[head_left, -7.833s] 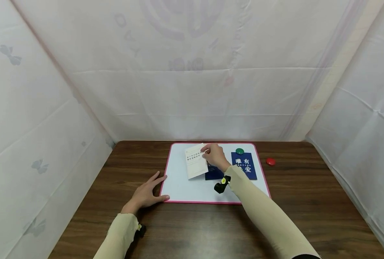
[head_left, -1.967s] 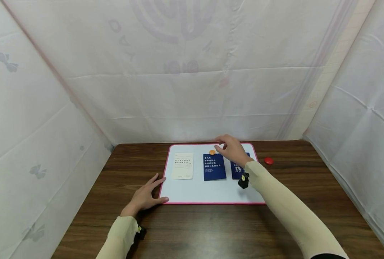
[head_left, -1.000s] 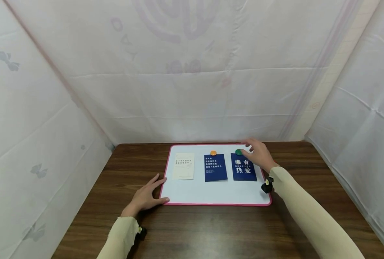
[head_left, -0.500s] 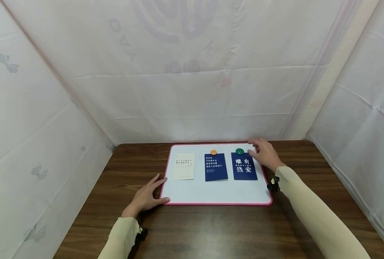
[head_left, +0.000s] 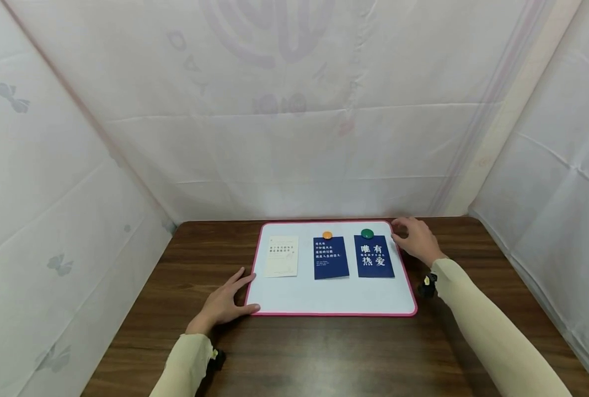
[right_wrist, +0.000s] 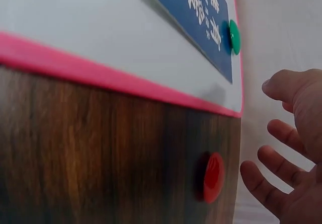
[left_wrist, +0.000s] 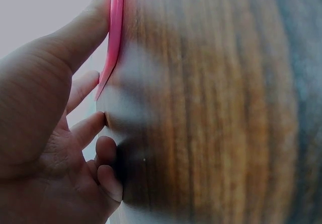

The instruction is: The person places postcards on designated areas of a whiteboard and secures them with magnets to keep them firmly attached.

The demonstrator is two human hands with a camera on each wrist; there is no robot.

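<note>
Two hands are seen over a dark wooden table (head_left: 324, 353), and the work with cards and magnets looks about two-thirds done. Nearest, the left hand (head_left: 225, 300) is laid flat with straight fingers on the wood, its thumb pressed against the pink edge at the near left corner of the whiteboard (head_left: 324, 295), so the board is steadied rather than gripped; the left wrist view shows the same thumb (left_wrist: 83, 30) along the pink rim. Farther in, three cards are laid in a row on the board: a pale card (head_left: 282, 256) at the left, a blue card with small text (head_left: 331, 257) in the middle, and a blue card with large characters (head_left: 373, 255) at the right. An orange magnet (head_left: 327, 235) sits on the top edge of the middle card and a green magnet (head_left: 367, 233) on the top edge of the right card, so those two are judged as pinned. No magnet is seen on the pale card, which is judged to be left. Beyond the board's far right corner, the right hand (head_left: 416, 241) is held with relaxed, spread fingers and nothing in it, reaching over the red magnet (right_wrist: 213, 177), which lies on the wood just outside the pink rim and is not yet touched.
</note>
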